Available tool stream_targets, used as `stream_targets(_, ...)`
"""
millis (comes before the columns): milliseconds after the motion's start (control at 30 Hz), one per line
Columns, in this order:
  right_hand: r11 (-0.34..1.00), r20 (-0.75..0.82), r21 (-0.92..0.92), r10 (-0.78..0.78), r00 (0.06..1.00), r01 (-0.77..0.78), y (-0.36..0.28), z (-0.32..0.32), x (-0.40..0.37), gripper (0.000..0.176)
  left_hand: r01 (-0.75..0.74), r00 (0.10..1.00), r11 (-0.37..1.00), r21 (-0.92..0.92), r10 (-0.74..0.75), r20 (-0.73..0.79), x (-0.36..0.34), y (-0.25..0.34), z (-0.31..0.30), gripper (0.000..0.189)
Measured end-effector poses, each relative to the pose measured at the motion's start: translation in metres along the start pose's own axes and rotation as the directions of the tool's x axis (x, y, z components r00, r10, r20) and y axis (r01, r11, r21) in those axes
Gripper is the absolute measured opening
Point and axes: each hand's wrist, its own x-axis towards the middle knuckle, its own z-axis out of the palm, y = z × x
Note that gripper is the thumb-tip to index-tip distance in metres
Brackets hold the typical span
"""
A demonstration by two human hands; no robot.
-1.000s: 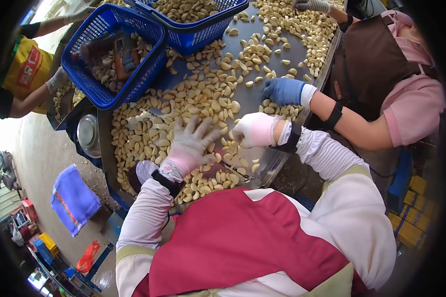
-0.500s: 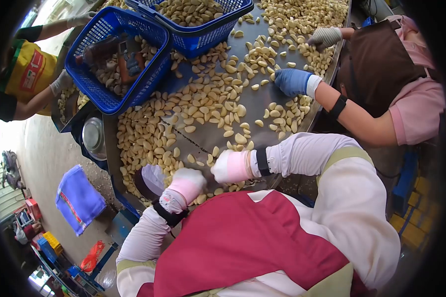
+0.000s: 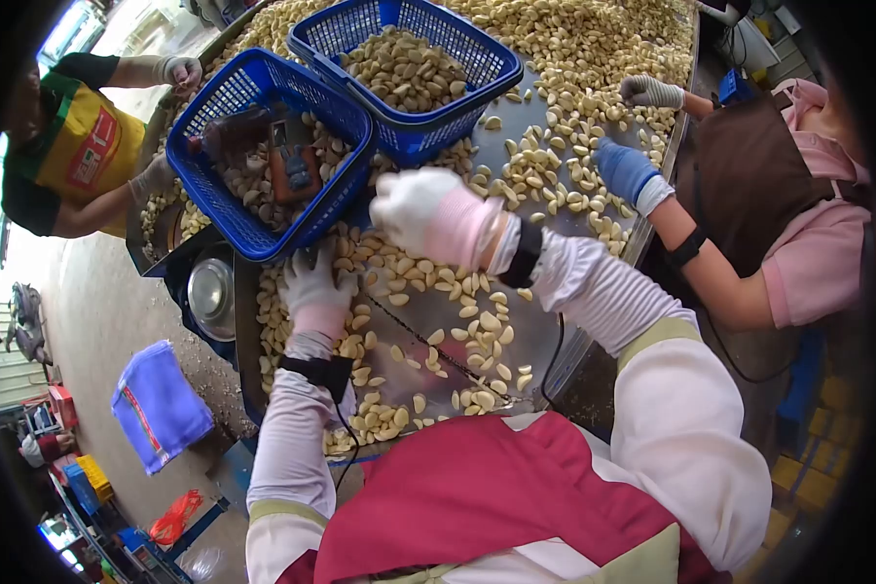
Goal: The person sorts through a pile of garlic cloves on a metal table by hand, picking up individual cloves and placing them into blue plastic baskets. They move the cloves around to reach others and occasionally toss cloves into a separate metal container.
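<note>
Steel bench (image 3: 533,336) is covered with peeled garlic cloves (image 3: 462,292), and this looks like sorting work. The left hand (image 3: 316,282) lies on the cloves with fingers spread wide, just beside the blue basket (image 3: 307,209). The right hand (image 3: 436,216) hangs above the pile, curled; I cannot tell if it holds any. A next grab needs fingers down among the cloves.

The flat stainless-steel table (image 3: 528,333) carries a loose layer of pale peeled garlic cloves (image 3: 555,185). The layer is dense at the far end and sparse at the near edge. A dark seam (image 3: 428,341) crosses the bare near section. Two rectangular blue plastic lattice baskets stand on it with rims meeting: the nearer basket (image 3: 323,202) and the farther basket (image 3: 450,127). Both hold cloves.
</note>
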Motion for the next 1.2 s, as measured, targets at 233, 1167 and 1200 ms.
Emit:
stream_targets(233, 0.981, 0.086, -0.006, 0.193, 0.977, -0.193, -0.008, 0.112, 0.016, 0.016, -0.052, 0.980, 0.999, 0.003, 0.051, -0.194, -0.014, 0.014, 0.029, 0.076)
stream_targets(1167, 0.925, -0.558, 0.296, 0.371, 0.743, -0.240, -0.006, -0.017, 0.004, 0.024, -0.429, 0.874, 0.902, -0.050, 0.400, -0.276, -0.045, -0.007, -0.022, 0.027)
stream_targets(1200, 0.953, -0.533, 0.236, 0.290, 0.795, -0.190, -0.007, -0.008, 0.001, 0.029, -0.448, 0.868, 0.894, -0.028, 0.427, -0.252, -0.045, 0.004, -0.007, 0.024)
